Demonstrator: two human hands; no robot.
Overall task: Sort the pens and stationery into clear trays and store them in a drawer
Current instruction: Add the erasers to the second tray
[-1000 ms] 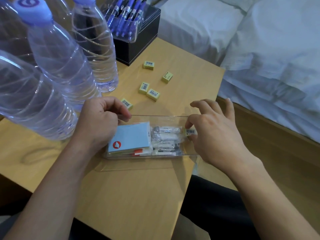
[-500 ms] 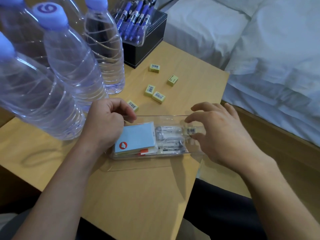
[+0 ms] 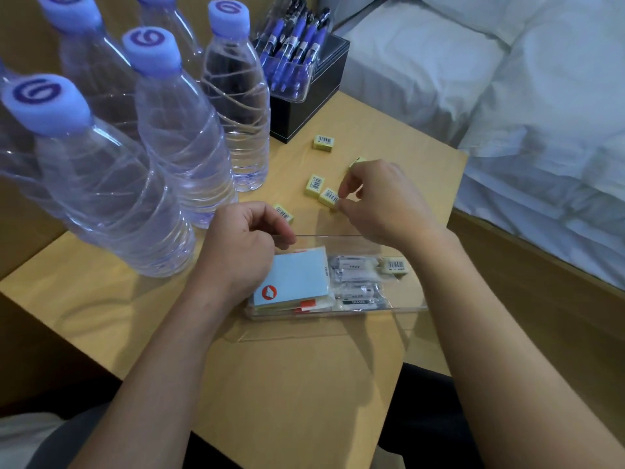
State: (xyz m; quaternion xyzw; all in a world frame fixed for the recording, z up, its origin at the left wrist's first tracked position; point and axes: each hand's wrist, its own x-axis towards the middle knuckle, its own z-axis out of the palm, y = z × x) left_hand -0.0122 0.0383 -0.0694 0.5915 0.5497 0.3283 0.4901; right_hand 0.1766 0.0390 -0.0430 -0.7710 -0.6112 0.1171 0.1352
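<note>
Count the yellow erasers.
6 erasers: one in the tray, one pinched by the right hand, one just left of it, one by the left hand, one near the black box, one half hidden behind the right hand.

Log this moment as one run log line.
left hand: grips clear tray rim | right hand: pinches yellow eraser on table | stage: loading erasers into tray

Pale-yellow erasers (image 3: 324, 143) with black barcodes; blue pens (image 3: 291, 45); black box (image 3: 306, 113); lilac bottle caps (image 3: 150, 49), purple swirl; light-blue pad (image 3: 297, 275), red disc.
</note>
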